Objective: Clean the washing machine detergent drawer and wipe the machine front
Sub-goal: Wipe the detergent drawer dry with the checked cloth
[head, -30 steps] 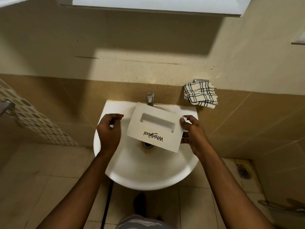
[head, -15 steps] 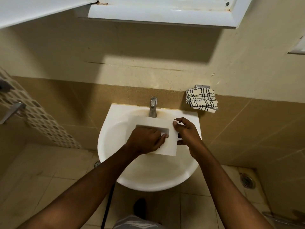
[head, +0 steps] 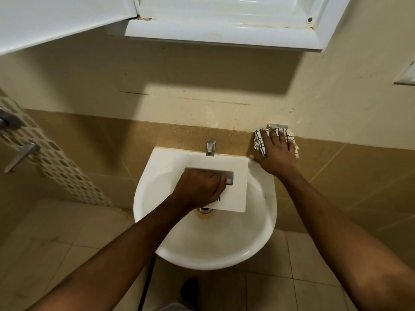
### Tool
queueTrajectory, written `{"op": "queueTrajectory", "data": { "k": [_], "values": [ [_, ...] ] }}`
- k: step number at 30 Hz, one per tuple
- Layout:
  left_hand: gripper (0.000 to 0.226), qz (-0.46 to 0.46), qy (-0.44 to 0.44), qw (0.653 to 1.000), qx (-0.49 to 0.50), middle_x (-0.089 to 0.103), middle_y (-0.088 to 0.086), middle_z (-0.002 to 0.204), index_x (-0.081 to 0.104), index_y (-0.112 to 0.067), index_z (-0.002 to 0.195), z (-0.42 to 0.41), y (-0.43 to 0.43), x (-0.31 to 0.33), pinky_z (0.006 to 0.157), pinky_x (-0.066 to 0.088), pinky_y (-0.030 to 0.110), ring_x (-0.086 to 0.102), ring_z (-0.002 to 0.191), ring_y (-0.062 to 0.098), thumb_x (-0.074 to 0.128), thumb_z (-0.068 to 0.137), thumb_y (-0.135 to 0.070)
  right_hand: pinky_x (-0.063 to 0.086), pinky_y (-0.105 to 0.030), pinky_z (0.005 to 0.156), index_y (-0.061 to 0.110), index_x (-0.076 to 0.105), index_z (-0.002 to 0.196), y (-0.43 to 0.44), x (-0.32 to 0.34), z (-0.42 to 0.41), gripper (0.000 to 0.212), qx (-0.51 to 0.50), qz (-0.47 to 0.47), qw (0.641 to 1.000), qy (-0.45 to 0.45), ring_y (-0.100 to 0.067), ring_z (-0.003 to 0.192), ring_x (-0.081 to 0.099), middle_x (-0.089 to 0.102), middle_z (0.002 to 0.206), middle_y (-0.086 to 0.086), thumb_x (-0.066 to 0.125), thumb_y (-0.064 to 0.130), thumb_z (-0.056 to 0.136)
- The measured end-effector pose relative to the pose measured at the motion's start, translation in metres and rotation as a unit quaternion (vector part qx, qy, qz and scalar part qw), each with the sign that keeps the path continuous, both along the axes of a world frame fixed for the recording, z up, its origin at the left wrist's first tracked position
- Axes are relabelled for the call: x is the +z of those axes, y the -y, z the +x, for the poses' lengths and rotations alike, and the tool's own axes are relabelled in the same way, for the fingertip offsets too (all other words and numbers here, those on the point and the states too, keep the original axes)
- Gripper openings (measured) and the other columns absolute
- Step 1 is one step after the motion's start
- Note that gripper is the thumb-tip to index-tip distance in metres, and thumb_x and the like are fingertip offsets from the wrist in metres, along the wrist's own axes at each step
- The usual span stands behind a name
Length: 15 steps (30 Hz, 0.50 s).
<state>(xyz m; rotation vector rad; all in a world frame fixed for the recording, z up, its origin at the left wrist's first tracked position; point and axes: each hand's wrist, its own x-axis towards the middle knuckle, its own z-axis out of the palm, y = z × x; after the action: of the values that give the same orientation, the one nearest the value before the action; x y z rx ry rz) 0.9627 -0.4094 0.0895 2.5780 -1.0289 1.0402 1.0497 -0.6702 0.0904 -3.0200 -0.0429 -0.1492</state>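
The white detergent drawer [head: 238,187] lies face up across the white sink [head: 224,254], its front panel over the drain. My left hand [head: 199,189] grips it, fingers curled into the handle recess. A checked black-and-white cloth [head: 259,142] hangs on a metal holder [head: 277,126] on the wall right of the sink. My right hand [head: 277,151] rests on that cloth with fingers spread flat, apart from the drawer.
A chrome tap [head: 210,146] stands at the sink's back edge. A white cabinet [head: 224,25] hangs overhead with its door [head: 56,21] swung open to the left. A patterned tile strip and metal handles [head: 21,153] are on the left wall. Tiled floor lies below.
My left hand moved from the sink rim onto the drawer and took its handle recess. My right hand let go of the drawer's right edge and reached up to the checked cloth.
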Motion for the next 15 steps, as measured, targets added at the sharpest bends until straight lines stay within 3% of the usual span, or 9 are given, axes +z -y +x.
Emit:
{"op": "queueTrajectory", "data": {
  "k": [3, 7, 10, 12, 15],
  "values": [
    [0.035, -0.001, 0.017, 1.0, -0.003, 0.068, 0.003, 0.057, 0.068, -0.013, 0.065, 0.001, -0.003, -0.001, 0.045, 0.047, 0.023, 0.061, 0.044, 0.02, 0.053, 0.092, -0.029, 0.012, -0.053, 0.12, 0.027, 0.01, 0.157, 0.004, -0.011, 0.005, 0.073, 0.014, 0.013, 1.0, 0.014, -0.029, 0.152, 0.0, 0.008, 0.165, -0.003, 0.053, 0.039, 0.099],
    [0.036, -0.016, 0.01, 1.0, -0.005, 0.068, 0.003, 0.057, 0.069, -0.012, 0.065, 0.003, -0.006, -0.005, 0.043, 0.051, 0.026, 0.061, 0.043, 0.021, 0.053, 0.094, -0.029, 0.021, -0.048, 0.119, 0.026, 0.029, 0.153, 0.012, -0.01, 0.011, 0.069, 0.06, 0.068, 0.996, 0.008, -0.03, 0.151, 0.01, 0.024, 0.161, -0.002, 0.063, 0.033, 0.094],
    [0.043, -0.024, 0.016, 0.999, -0.015, 0.068, 0.003, 0.056, 0.069, -0.012, 0.065, 0.005, -0.008, -0.003, 0.043, 0.048, 0.023, 0.061, 0.043, 0.021, 0.048, 0.098, -0.031, 0.029, -0.04, 0.116, 0.023, 0.043, 0.147, 0.024, -0.009, 0.015, 0.064, 0.11, 0.122, 0.986, 0.009, -0.032, 0.148, 0.021, 0.037, 0.155, -0.007, 0.07, 0.012, 0.089],
    [0.049, -0.031, 0.014, 0.999, -0.008, 0.068, 0.004, 0.057, 0.069, -0.012, 0.065, 0.005, -0.008, -0.003, 0.042, 0.05, 0.024, 0.061, 0.043, 0.022, 0.043, 0.101, -0.033, 0.028, -0.031, 0.111, 0.024, 0.05, 0.143, 0.028, -0.007, 0.015, 0.065, 0.122, 0.166, 0.979, -0.003, -0.027, 0.147, 0.026, 0.042, 0.152, -0.004, 0.064, -0.005, 0.087],
    [0.045, -0.034, -0.006, 0.999, 0.011, 0.068, 0.004, 0.057, 0.068, -0.012, 0.063, 0.006, -0.011, -0.006, 0.04, 0.05, 0.028, 0.061, 0.044, 0.024, 0.048, 0.097, -0.032, 0.037, -0.02, 0.093, 0.023, 0.062, 0.132, 0.031, -0.002, 0.014, 0.057, 0.078, 0.236, 0.968, 0.02, -0.022, 0.132, 0.049, 0.06, 0.137, -0.001, 0.062, -0.008, 0.084]
  ]
}}
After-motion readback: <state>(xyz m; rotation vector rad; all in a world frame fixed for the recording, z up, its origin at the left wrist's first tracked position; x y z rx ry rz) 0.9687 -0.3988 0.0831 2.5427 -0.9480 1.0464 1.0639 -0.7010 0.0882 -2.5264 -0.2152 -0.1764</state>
